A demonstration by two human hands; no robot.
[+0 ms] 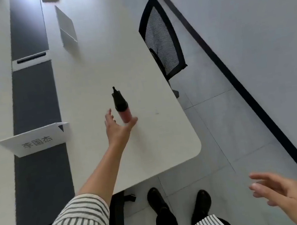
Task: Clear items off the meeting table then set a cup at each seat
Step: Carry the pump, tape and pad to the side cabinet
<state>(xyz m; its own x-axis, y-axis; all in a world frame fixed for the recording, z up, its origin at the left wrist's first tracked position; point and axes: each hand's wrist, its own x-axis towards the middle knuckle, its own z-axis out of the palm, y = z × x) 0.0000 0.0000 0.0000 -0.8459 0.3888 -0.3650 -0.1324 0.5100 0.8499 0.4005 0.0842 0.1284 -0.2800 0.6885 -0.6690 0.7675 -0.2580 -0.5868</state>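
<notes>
Head view: the long white meeting table with its dark grey centre strip (136,57) fills the left and middle of the frame. A black mesh-backed office chair (162,39) is tucked against its edge at upper right. A white folded name card with black characters (37,141) stands at middle left.

The thing to clear is the small bottle with a pinkish body and a black pointed cap (121,104). It sits just below frame centre on the table, leaning in this wide view.

My left hand (117,126) is spread open around the bottle's base, thumb to its right, fingers to its left. I cannot tell whether it touches yet. My right hand (274,188) hangs open and empty at lower right, off the table.

To do this well, I judge I should close round the pinkish body rather than the tapered cap. I should close gently, since a narrow bottle like this may tip.
</notes>
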